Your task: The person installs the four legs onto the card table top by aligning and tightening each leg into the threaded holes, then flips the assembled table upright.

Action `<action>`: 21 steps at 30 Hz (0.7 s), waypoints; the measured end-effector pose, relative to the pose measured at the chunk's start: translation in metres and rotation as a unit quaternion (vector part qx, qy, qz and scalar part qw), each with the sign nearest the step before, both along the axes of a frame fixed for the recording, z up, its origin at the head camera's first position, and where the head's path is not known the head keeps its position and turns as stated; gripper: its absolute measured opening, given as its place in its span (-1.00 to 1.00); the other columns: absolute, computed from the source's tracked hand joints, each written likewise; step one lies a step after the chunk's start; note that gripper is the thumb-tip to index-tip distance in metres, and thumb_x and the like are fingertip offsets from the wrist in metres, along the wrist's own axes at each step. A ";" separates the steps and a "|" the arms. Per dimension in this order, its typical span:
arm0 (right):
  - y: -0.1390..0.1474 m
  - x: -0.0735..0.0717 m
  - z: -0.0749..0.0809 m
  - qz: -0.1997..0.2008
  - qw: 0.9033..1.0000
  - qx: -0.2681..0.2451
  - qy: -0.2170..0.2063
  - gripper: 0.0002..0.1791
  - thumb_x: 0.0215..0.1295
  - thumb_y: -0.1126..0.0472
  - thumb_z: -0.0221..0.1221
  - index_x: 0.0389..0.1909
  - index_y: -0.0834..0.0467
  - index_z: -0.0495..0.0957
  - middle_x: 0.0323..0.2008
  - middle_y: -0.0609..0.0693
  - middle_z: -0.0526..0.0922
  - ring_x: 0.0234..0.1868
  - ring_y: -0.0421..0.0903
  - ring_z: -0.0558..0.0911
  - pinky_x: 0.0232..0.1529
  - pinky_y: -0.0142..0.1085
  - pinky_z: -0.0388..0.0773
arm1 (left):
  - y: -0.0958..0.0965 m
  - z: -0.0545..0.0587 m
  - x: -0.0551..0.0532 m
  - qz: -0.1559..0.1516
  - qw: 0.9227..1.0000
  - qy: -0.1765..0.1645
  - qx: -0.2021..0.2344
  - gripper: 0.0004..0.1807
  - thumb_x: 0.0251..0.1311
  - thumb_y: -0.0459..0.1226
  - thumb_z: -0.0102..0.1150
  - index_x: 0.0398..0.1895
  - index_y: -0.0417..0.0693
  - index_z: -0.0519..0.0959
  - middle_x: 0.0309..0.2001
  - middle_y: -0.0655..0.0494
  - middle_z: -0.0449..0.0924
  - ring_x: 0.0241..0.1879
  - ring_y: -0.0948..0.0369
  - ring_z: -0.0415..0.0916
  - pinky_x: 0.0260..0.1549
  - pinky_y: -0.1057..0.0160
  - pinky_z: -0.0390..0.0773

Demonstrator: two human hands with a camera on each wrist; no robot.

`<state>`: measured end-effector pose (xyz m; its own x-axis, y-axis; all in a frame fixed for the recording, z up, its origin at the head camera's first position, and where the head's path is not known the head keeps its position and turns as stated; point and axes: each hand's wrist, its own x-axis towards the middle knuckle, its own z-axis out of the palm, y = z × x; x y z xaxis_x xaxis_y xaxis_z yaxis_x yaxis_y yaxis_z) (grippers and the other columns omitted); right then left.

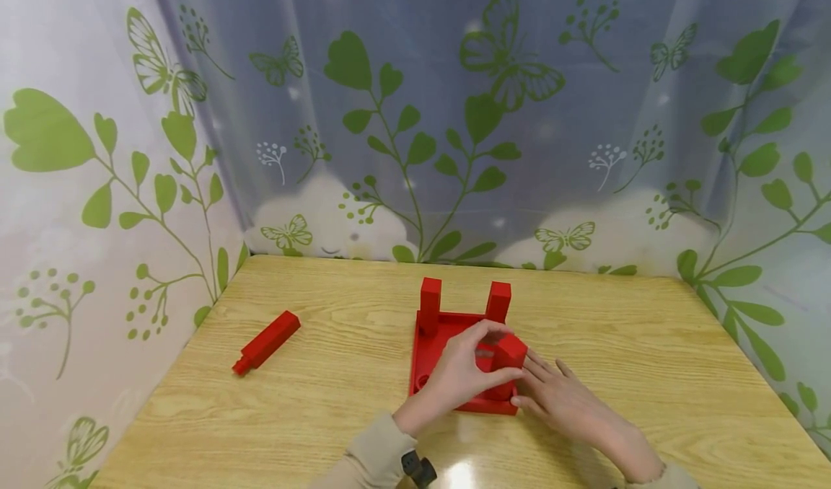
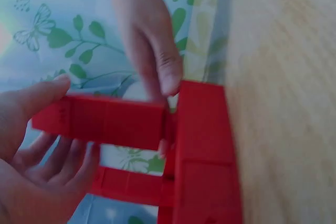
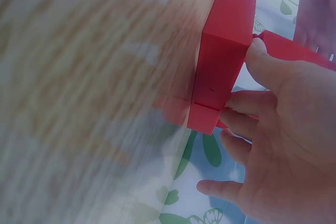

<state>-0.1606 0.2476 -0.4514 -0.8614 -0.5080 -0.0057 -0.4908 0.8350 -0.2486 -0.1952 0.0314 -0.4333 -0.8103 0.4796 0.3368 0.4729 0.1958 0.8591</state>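
Observation:
A red square tabletop (image 1: 483,407) with a raised rim lies on the table, two red legs (image 1: 431,305) (image 1: 498,301) standing at its far corners. My left hand (image 1: 454,366) holds a third red leg (image 1: 511,346) upright at the near right corner, thumb on one side and fingers on the other. In the left wrist view this leg (image 2: 118,121) meets the tabletop's inner face at a narrower end. Beside that corner, my right hand (image 1: 571,402) rests its thumb and spread fingers against the tabletop's edge (image 3: 220,72).
A loose red leg (image 1: 269,341) with a narrow stepped end lies to the left on the wooden table (image 1: 324,402). A round socket (image 1: 423,381) shows at the tabletop's near left corner. Patterned curtains (image 1: 415,114) stand behind and at both sides.

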 end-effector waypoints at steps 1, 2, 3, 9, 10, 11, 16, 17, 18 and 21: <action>0.000 0.000 0.000 0.001 1.000 -0.001 0.000 -0.28 0.52 -0.18 0.03 0.41 0.29 0.39 0.44 0.29 0.35 0.47 0.30 0.27 0.32 0.44 0.17 | -0.002 0.000 -0.002 -0.012 1.000 -0.006 -0.003 -0.47 0.16 -0.20 0.49 0.20 0.01 0.53 0.10 0.20 0.63 0.02 0.30 0.62 0.04 0.38 0.61; 0.000 0.000 0.000 0.002 1.000 -0.001 0.001 -0.28 0.52 -0.19 0.02 0.42 0.29 0.38 0.44 0.27 0.34 0.48 0.30 0.26 0.31 0.44 0.18 | -0.004 0.000 -0.003 -0.024 1.000 -0.009 -0.007 -0.48 0.18 -0.21 0.47 0.21 0.03 0.53 0.11 0.20 0.63 0.04 0.31 0.61 0.07 0.38 0.60; 0.000 0.000 0.000 0.002 1.000 -0.001 0.003 -0.27 0.52 -0.20 0.02 0.42 0.28 0.38 0.45 0.26 0.34 0.48 0.30 0.25 0.31 0.44 0.18 | -0.006 0.001 -0.005 -0.036 0.999 -0.015 -0.010 -0.49 0.20 -0.22 0.45 0.22 0.04 0.53 0.12 0.21 0.64 0.05 0.31 0.61 0.09 0.37 0.59; -0.001 -0.001 0.000 -0.001 1.000 -0.003 -0.003 -0.24 0.51 -0.21 0.01 0.48 0.25 0.30 0.49 0.25 0.27 0.50 0.28 0.22 0.33 0.44 0.16 | -0.015 0.002 -0.014 -0.092 0.995 -0.027 -0.020 -0.51 0.30 -0.23 0.36 0.28 0.03 0.53 0.12 0.20 0.66 0.08 0.38 0.59 0.14 0.35 0.55; -0.001 -0.001 0.000 0.000 1.000 -0.003 -0.003 -0.24 0.52 -0.21 0.01 0.48 0.26 0.31 0.49 0.27 0.26 0.50 0.29 0.23 0.33 0.44 0.16 | -0.017 0.002 -0.015 -0.102 0.994 -0.029 -0.019 -0.51 0.31 -0.24 0.34 0.30 0.01 0.53 0.13 0.17 0.65 0.09 0.38 0.59 0.15 0.35 0.55; -0.001 -0.001 0.001 0.000 1.000 -0.004 -0.004 -0.25 0.52 -0.20 0.01 0.48 0.27 0.31 0.49 0.27 0.26 0.50 0.29 0.22 0.34 0.44 0.15 | -0.018 0.002 -0.016 -0.113 0.993 -0.036 -0.016 -0.50 0.32 -0.25 0.33 0.31 -0.01 0.52 0.14 0.16 0.65 0.10 0.37 0.59 0.16 0.35 0.54; -0.001 -0.001 0.001 -0.003 1.000 -0.001 -0.008 -0.24 0.53 -0.20 0.00 0.47 0.29 0.30 0.49 0.27 0.26 0.51 0.28 0.21 0.35 0.42 0.14 | -0.022 0.002 -0.020 -0.156 0.985 -0.070 -0.007 -0.45 0.38 -0.31 0.25 0.42 -0.04 0.44 0.26 0.12 0.57 0.18 0.36 0.52 0.22 0.36 0.49; -0.001 -0.001 0.001 -0.005 1.000 -0.001 -0.009 -0.24 0.53 -0.20 0.00 0.49 0.27 0.29 0.49 0.26 0.26 0.52 0.27 0.19 0.36 0.42 0.13 | -0.022 0.002 -0.020 -0.159 0.984 -0.073 -0.008 -0.44 0.39 -0.31 0.24 0.43 -0.03 0.42 0.29 0.12 0.54 0.20 0.35 0.51 0.23 0.35 0.48; -0.001 -0.001 0.001 -0.005 1.000 -0.001 -0.009 -0.24 0.53 -0.20 0.00 0.49 0.27 0.28 0.49 0.26 0.26 0.52 0.26 0.19 0.35 0.42 0.13 | -0.022 0.002 -0.020 -0.161 0.984 -0.074 -0.009 -0.43 0.39 -0.30 0.23 0.45 -0.03 0.41 0.31 0.12 0.52 0.21 0.35 0.50 0.24 0.35 0.47; -0.002 0.000 0.000 -0.006 1.000 -0.002 -0.009 -0.24 0.53 -0.21 -0.01 0.49 0.25 0.28 0.49 0.25 0.26 0.52 0.26 0.19 0.35 0.43 0.14 | -0.022 0.001 -0.019 -0.159 0.984 -0.083 -0.008 -0.41 0.39 -0.28 0.24 0.47 -0.02 0.38 0.36 0.12 0.48 0.25 0.32 0.48 0.27 0.32 0.46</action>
